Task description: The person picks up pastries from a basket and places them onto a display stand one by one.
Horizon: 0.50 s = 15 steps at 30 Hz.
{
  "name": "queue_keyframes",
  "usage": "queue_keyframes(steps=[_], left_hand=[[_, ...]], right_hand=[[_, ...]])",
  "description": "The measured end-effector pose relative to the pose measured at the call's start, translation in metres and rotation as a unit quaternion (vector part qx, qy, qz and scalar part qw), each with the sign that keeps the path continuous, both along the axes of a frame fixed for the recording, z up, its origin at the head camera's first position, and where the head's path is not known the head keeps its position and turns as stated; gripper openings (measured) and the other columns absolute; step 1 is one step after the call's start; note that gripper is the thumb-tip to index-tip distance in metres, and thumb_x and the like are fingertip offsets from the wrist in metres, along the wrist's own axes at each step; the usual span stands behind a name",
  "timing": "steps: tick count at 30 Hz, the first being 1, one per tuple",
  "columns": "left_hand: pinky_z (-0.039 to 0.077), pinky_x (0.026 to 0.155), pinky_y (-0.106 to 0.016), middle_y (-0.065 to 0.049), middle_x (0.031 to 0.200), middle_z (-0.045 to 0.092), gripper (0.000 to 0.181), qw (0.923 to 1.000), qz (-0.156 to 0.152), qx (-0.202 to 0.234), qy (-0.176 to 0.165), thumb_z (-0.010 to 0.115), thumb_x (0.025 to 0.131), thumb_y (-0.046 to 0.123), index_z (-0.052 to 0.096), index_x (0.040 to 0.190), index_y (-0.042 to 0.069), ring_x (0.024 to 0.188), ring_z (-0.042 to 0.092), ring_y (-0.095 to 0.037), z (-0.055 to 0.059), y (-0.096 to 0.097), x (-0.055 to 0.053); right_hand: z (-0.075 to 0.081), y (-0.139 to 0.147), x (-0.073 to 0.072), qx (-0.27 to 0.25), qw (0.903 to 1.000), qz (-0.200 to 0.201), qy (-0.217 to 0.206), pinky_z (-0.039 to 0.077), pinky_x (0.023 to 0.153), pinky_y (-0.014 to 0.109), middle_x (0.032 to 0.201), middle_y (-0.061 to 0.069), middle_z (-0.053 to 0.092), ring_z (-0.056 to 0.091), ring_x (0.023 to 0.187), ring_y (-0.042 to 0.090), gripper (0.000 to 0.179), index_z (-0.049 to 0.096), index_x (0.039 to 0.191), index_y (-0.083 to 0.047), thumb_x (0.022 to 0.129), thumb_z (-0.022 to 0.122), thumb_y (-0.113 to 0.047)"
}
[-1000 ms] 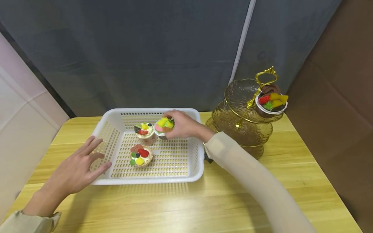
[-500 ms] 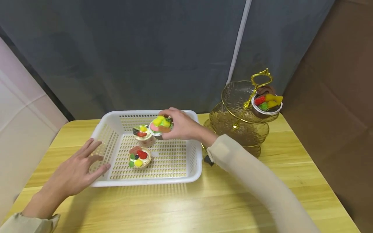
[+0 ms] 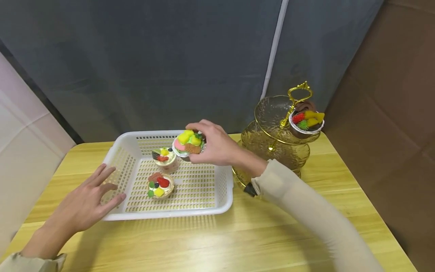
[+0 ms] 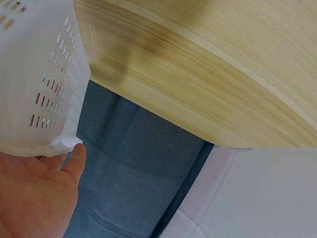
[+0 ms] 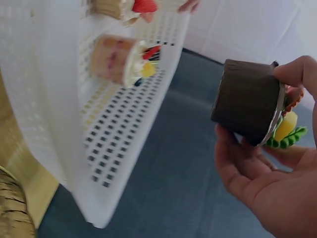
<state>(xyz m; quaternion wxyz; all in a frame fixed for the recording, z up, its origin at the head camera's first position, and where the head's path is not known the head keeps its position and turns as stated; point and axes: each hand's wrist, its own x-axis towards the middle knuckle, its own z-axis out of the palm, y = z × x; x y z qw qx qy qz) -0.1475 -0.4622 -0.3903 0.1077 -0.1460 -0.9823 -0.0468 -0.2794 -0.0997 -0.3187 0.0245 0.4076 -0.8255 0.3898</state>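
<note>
Above the white basket [image 3: 170,214], my right hand [image 3: 219,145] grips a dark-cupped toy cupcake [image 3: 188,142] topped with yellow, pink and green pieces. Its plain dark brown cup [image 5: 247,99] shows between thumb and fingers in the right wrist view. Inside the basket are a cream dessert cup [image 3: 165,160] with fruit and a fruit tart [image 3: 161,186] with a strawberry. My left hand [image 3: 81,202] is at the basket's left rim, fingers spread and loosely bent. In the left wrist view, fingers of that hand [image 4: 39,193] meet the basket's edge, partly hidden by it.
Right of the basket stands a tiered gold-rimmed glass stand [image 3: 272,124]. A chocolate fruit cupcake [image 3: 306,121] sits on its top tier. A small black object [image 3: 250,189] lies by my right sleeve. A dark curtain [image 3: 153,68] hangs behind the wooden table [image 3: 176,245].
My right hand has lifted the yellow-topped cupcake up from beside the cream dessert cup. The left hand stays at the basket rim. The head view has shifted slightly.
</note>
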Motion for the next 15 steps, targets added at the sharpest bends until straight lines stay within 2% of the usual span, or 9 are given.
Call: queue_keyframes(steps=[7, 15], left_hand=[[0.044, 0.085, -0.070, -0.024, 0.146, 0.043, 0.048, 1.0000, 0.003, 0.001, -0.001, 0.063, 0.093, 0.042, 0.075, 0.098, -0.004, 0.147, 0.021, -0.043, -0.002, -0.002, 0.000], [0.044, 0.083, -0.070, -0.024, 0.147, 0.042, 0.049, 1.0000, 0.003, 0.000, -0.004, 0.063, 0.094, 0.043, 0.075, 0.098, -0.004, 0.148, 0.020, -0.043, -0.001, -0.001, 0.000]], right_hand=[[0.020, 0.016, 0.018, -0.022, 0.9992, -0.028, 0.019, 0.051, 0.081, 0.030, 0.114, 0.000, 0.056, 0.054, 0.095, 0.015, 0.071, 0.056, 0.137, -0.008, 0.071, 0.081, -0.018], [0.034, 0.043, 0.024, -0.051, 0.9968, -0.042, 0.046, 0.049, 0.082, 0.030, 0.116, 0.003, 0.056, 0.055, 0.095, 0.015, 0.071, 0.055, 0.137, -0.005, 0.071, 0.080, -0.016]])
